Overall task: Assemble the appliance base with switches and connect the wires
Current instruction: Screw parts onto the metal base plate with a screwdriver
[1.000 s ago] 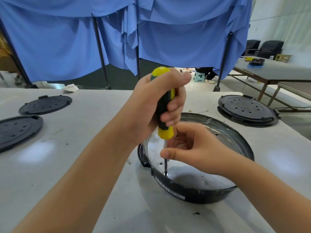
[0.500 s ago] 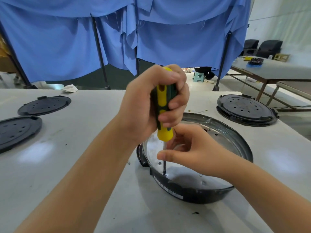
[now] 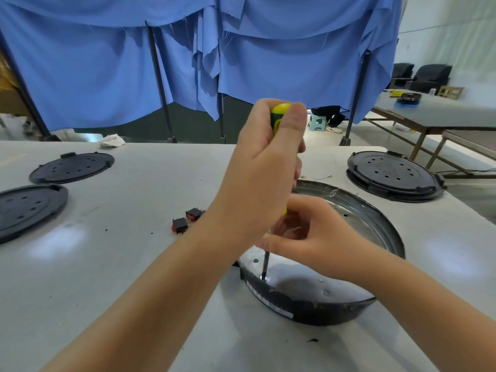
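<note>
The round black appliance base [image 3: 386,232] with a shiny metal inner plate lies on the white table [image 3: 120,264] in front of me. My left hand [image 3: 265,170] grips the yellow-and-green handle of a screwdriver [image 3: 277,114] held upright; its shaft [image 3: 265,264] reaches down to a screw near the base's near-left rim. My right hand [image 3: 311,234] pinches the shaft just below the handle, fingers curled. Two red-and-black rocker switches [image 3: 186,220] lie on the table left of the base.
Two black perforated lids [image 3: 71,167] [image 3: 26,208] lie at the left, and a stacked black lid [image 3: 393,175] at the right. A thin loose wire [image 3: 320,178] lies behind the base. Blue curtains hang behind; another table stands at the far right.
My left hand has turned on the screwdriver handle, its back now facing me. The two switches, hidden by my forearm before, are now in view. The view has shifted slightly.
</note>
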A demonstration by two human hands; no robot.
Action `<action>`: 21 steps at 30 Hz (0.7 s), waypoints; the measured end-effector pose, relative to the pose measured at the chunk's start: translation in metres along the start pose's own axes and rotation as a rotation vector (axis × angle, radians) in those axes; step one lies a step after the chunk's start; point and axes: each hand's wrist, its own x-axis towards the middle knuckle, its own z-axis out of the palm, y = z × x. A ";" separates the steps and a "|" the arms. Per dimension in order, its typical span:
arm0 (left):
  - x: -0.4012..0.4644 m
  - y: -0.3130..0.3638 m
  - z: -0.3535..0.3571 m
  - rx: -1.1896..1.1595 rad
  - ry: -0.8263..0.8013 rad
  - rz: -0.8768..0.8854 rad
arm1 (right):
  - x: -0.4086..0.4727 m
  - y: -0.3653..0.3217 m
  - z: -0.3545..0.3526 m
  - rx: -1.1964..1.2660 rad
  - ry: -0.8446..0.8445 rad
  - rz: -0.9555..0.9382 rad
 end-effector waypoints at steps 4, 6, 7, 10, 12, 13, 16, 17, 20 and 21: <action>0.008 0.003 -0.011 -0.358 -0.264 -0.136 | -0.001 -0.003 0.002 0.017 -0.010 0.023; 0.011 0.004 -0.018 -0.441 -0.508 -0.200 | -0.001 -0.004 0.005 0.020 -0.027 0.032; 0.011 0.005 -0.021 -0.467 -0.607 -0.215 | -0.001 -0.005 0.005 0.018 -0.034 0.033; 0.010 0.005 -0.023 -0.456 -0.598 -0.207 | -0.002 -0.007 0.006 0.003 -0.032 0.034; 0.008 0.002 -0.018 -0.326 -0.389 -0.143 | -0.001 -0.006 0.006 -0.024 -0.003 0.036; 0.007 0.001 -0.014 -0.240 -0.261 -0.095 | -0.001 -0.006 0.006 -0.042 0.014 0.037; 0.004 -0.003 -0.005 -0.042 0.076 0.049 | 0.001 -0.008 0.007 -0.077 0.050 0.038; 0.003 -0.004 -0.003 -0.009 0.125 0.072 | 0.001 -0.008 0.007 -0.079 0.050 0.040; 0.002 -0.002 0.001 -0.063 0.099 0.054 | 0.001 -0.008 0.007 -0.067 0.041 0.048; 0.003 -0.002 0.001 -0.111 0.055 0.039 | 0.001 -0.008 0.007 -0.056 0.041 0.051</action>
